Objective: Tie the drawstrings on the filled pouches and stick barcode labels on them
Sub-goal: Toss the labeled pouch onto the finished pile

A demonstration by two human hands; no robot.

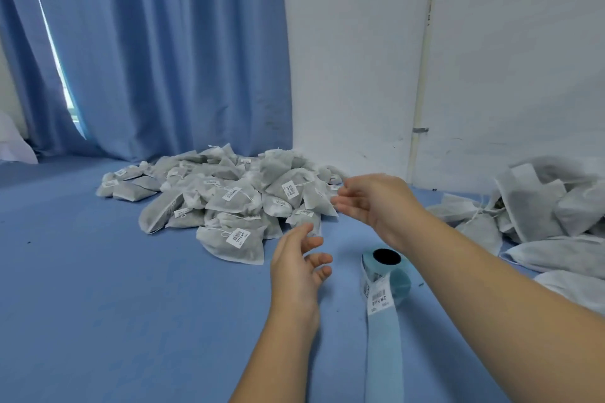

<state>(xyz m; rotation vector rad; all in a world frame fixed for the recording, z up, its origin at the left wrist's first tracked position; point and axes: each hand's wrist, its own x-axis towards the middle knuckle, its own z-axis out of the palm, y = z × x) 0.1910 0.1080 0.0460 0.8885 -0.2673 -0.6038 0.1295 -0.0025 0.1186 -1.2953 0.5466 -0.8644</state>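
Both hands hover above the blue tabletop point(114, 288). Left hand point(294, 268): fingers relaxed, holding nothing, just left of the label roll point(386, 271). Right hand point(373, 203): fingers loosely spread, empty, at the edge of the labelled pouch heap point(229, 199). Unlabelled pouches point(530, 216) lie far right.

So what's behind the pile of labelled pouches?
Behind the pile, a blue curtain hangs on the left and a white wall stands on the right. The pile hides its own far side and the blue surface just behind it.
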